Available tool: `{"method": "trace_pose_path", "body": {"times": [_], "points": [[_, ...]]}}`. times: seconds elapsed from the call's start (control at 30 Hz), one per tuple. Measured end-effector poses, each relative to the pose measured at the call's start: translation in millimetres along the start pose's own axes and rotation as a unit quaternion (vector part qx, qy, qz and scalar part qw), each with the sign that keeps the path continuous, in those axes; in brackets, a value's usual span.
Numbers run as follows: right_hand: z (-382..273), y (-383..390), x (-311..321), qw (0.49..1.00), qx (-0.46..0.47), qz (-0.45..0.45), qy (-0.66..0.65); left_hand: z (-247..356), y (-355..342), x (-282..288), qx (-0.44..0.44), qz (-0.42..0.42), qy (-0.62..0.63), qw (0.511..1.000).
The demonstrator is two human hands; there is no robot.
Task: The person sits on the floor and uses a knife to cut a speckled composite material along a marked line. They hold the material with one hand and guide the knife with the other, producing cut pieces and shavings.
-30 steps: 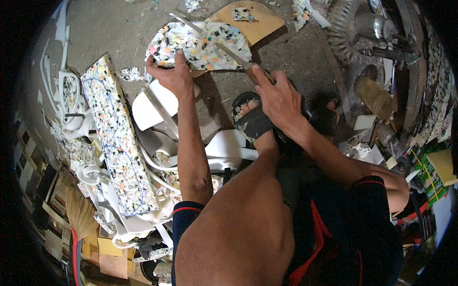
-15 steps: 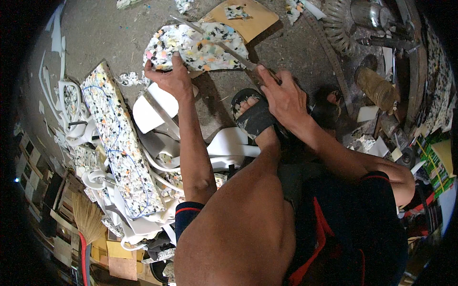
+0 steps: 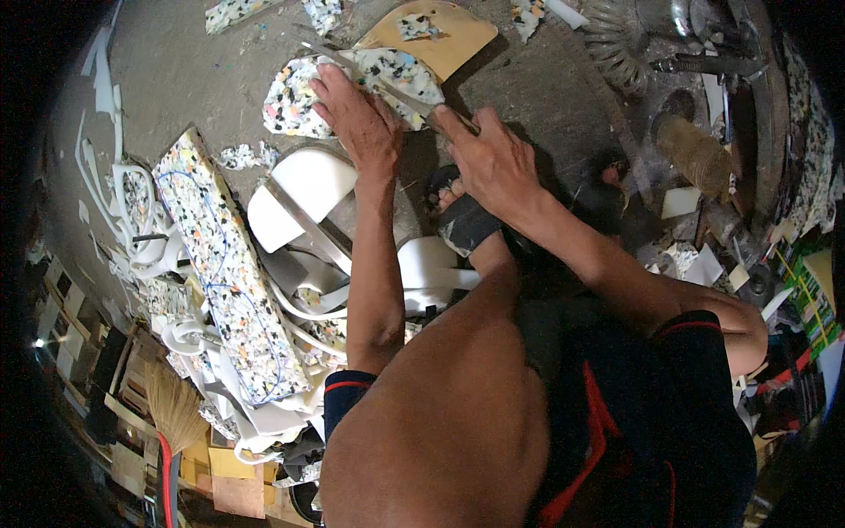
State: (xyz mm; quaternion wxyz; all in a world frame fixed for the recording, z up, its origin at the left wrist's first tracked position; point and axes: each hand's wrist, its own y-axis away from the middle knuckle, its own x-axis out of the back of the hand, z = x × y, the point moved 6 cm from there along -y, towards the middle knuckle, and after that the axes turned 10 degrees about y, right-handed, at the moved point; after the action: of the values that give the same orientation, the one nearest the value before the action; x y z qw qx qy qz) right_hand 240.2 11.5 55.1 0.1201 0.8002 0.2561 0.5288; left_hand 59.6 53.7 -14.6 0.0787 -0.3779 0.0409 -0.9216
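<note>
A rounded piece of speckled multicolour foam lies on the floor ahead of me. My left hand rests on top of it, fingers stretched out and apart, close beside a knife blade. My right hand is closed round the handle of this long, thin knife. The blade slants to the upper left across the foam, and my left fingers partly hide it. Whether its edge is cutting in, I cannot tell. Partly under the far side of the foam is a tan rounded sheet with a small foam scrap on it.
A long speckled foam slab with blue curved lines lies at the left, among white foam offcuts. A white rounded piece is near my left forearm. My sandalled foot is close to the knife. A brownish cylinder lies right.
My left hand has moved from the foam's near edge onto its top, right and forward. My right hand, with the knife, has shifted slightly left and away from me.
</note>
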Motion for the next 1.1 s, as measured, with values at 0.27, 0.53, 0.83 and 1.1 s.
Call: {"method": "trace_pose_path", "body": {"times": [0.27,0.53,0.83,1.1], "points": [[32,36,-1,1.000,0.005,-0.001,-0.002,5,3,-4,-0.049,-0.013,-0.020,0.998],[24,35,-2,0.999,-0.026,0.017,-0.014,3,3,-8,-0.043,-0.040,-0.076,0.995],[14,17,-3,0.999,-0.024,0.028,-0.014,5,3,-10,-0.063,-0.047,-0.097,0.992],[52,59,-11,0.991,0.022,0.133,0.006,1,1,-12,-0.052,-0.037,-0.113,0.992]]}}
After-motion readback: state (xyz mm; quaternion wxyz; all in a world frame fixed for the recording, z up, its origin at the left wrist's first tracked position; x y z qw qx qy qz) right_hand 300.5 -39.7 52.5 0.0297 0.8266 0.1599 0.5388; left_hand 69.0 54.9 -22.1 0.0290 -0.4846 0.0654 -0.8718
